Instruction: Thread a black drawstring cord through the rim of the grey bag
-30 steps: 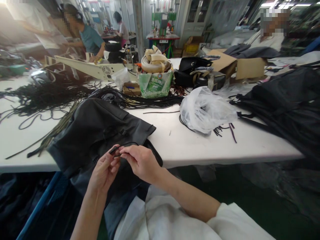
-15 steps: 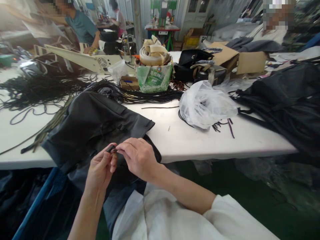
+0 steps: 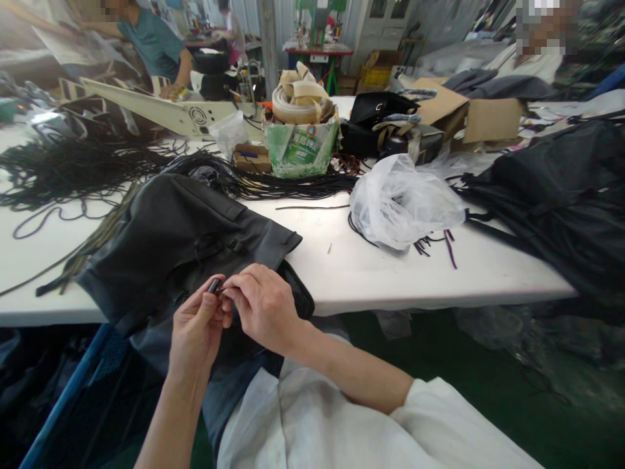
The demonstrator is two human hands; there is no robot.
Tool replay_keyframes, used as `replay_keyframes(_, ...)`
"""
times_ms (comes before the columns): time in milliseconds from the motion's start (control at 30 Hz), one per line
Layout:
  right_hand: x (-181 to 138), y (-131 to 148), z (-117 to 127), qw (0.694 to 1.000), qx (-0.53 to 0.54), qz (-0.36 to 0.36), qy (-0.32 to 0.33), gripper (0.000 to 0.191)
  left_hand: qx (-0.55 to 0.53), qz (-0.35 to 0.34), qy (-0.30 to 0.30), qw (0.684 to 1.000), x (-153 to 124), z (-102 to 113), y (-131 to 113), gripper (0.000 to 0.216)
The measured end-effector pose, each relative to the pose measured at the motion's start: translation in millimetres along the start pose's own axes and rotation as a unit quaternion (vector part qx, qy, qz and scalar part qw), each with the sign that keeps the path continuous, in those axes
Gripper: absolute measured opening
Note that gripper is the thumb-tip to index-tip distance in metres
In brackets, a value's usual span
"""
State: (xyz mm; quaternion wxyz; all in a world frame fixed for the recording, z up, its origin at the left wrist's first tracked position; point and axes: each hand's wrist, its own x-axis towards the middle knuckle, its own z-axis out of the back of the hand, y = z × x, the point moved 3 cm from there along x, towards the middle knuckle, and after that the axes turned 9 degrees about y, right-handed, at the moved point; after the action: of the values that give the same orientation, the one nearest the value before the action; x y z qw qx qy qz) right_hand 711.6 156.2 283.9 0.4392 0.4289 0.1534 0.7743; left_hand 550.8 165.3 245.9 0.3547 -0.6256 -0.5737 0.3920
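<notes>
Between the thumb and fingers of my left hand [image 3: 200, 326] is a small black piece [image 3: 213, 285], like a cord stopper, though too small to tell for certain. My right hand [image 3: 266, 303] pinches close against its right side. A thin dark strand, perhaps cord, shows at those fingertips; most of it is hidden. Both hands are above a black bag [image 3: 180, 221], which lies on the white table [image 3: 371, 280] and hangs over its front edge toward my lap.
Black cords [image 3: 293, 187] run across the table behind the bag. A clear plastic bag [image 3: 403, 202], a green tub [image 3: 303, 150] of webbing rolls and an open carton [image 3: 491, 124] stand beyond. More black bags [image 3: 551, 189] are piled at the right. A blue crate [image 3: 73, 397] is lower left. Other people work behind.
The small black piece has turned more upright in my left hand. My right fingers have shifted slightly left, still pinching beside it. The view has tilted a little.
</notes>
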Motion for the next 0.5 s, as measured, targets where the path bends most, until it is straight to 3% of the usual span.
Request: replay_keyframes(500,4.5,2.7,-1.2,1.000,-0.017,-0.012,0.012,0.027,0.015,-0.054,-0.015,0.998,0.9,-1.9,4.3,0.050)
